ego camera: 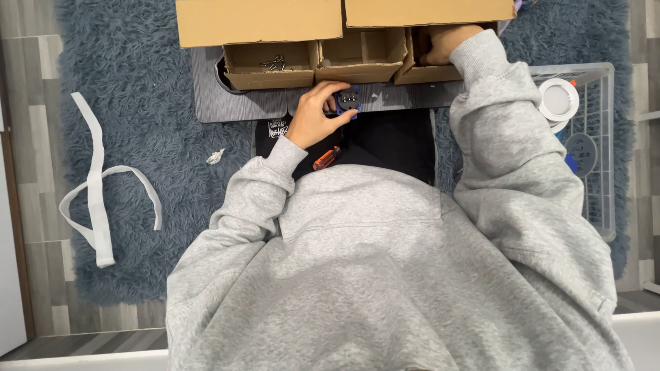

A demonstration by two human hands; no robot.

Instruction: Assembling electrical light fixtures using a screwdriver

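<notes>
Blue-and-black part (348,101), small and blocky with a dark face set in a blue frame, sits on the dark grey counter (227,103) just below the cardboard boxes (357,55). Left hand (316,113) has its grip closed around it, fingers curled over the top. Keeping it pressed flat to the counter would steady it. Right hand (440,42) reaches into the rightmost box compartment; its grip is hidden, so I cannot tell. An orange-handled tool (325,159) lies on the lap.

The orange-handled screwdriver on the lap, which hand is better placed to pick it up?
Left, probably. The left hand holds the blue part just above the screwdriver; the right hand is inside the far cardboard compartment.
</notes>
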